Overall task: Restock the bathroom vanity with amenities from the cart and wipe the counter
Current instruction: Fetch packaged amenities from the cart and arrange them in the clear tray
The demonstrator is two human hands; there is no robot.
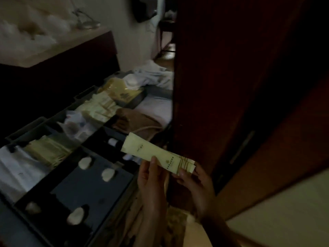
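While standing over the cart point(92, 193), holding a thin bundle of amenity packets point(156, 155) in both hands, above the tray's right edge and just beside a dark wooden door point(231, 86). Reads as the picking step of the restock: stock chosen and out of its compartment, nothing yet carried to the vanity, itself out of sight; wiping likewise not begun, by all appearance.

Left hand point(151, 180) pinching the bundle near its middle, thumb on the printed face, fingers behind. Right hand point(194, 182) pinching the near end, thumb on top by the gold stripes, fingers curled beneath.

Next, probably: check the count, keep both pinches flat to prevent fanning or slipping, then turn from the cart toward the bathroom. Might call for freeing one hand first, for further picks from the tray.

As for the bundle: long, narrow, flat, pale cream paper, with a small dark logo and a line of print along its length and gold bands across the near end. At least two layers showing there; exact number not readable in so dim and blurred a view. Light and limp by the look, easy to crease. Similar cream stacks point(48, 150) in the tray compartments, plus small white ovals point(85, 163), perhaps soaps.
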